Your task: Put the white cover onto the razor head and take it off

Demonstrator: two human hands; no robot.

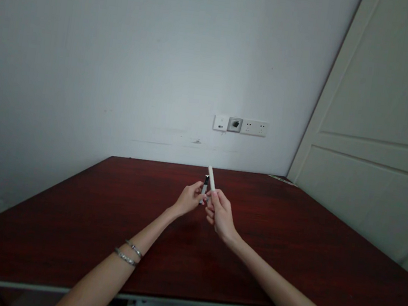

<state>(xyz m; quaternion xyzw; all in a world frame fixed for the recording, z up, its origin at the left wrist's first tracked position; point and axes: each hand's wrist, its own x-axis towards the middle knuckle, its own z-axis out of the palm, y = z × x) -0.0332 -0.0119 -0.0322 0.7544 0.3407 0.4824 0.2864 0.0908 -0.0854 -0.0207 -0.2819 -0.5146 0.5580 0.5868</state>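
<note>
Head view: our left hand (188, 200) pinches one grey-and-black object (204, 189). Beside that grip, our right hand (223, 217) pinches one white stick (211, 178). Two bangles (126, 257) sit behind our left grip.

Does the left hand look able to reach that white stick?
Probably yes: the white stick rises from the right hand, close beside the left hand, with its upper part uncovered. The grey-and-black object that the left hand holds might get in the way, though.
</note>
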